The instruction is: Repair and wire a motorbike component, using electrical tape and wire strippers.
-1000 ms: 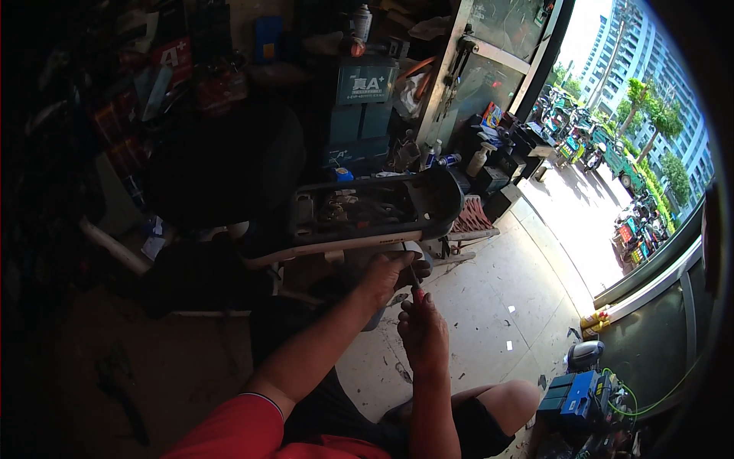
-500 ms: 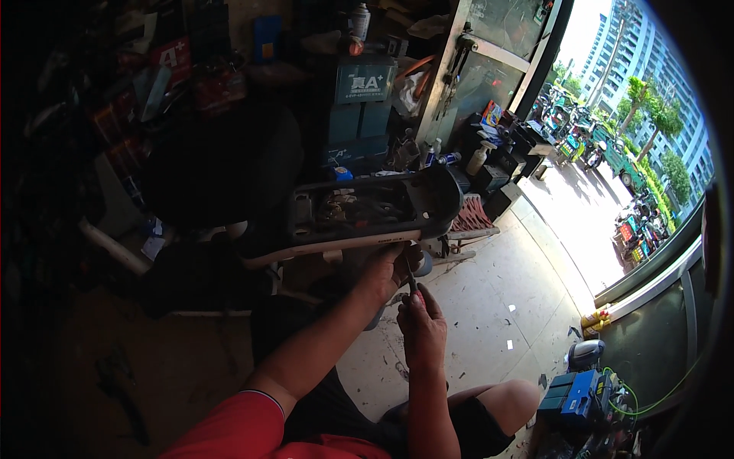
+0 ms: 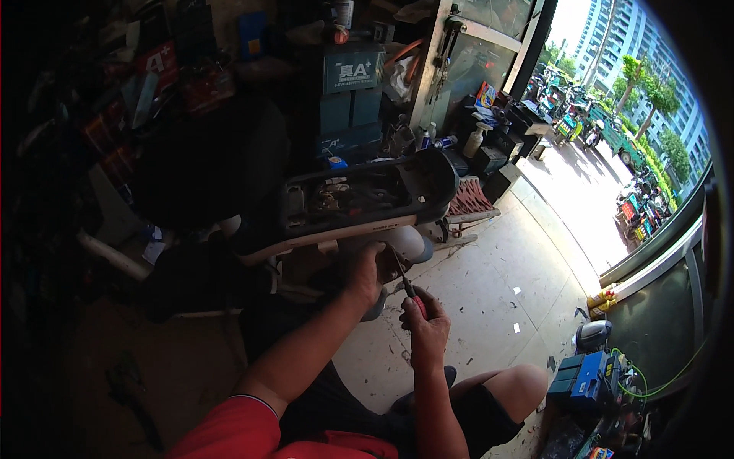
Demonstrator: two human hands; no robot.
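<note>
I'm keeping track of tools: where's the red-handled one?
In the head view, the red-handled tool is in the right hand, right of and below centre, its shaft toward the left hand.

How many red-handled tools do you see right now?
1: the tool in the right hand, its thin shaft pointing toward the left hand. Others may be hidden in the dark clutter at the left.

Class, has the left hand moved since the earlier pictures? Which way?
Yes. Measured against the scooter's frame, the left hand has shifted leftward in the picture, away from the frame's rounded end.
</note>
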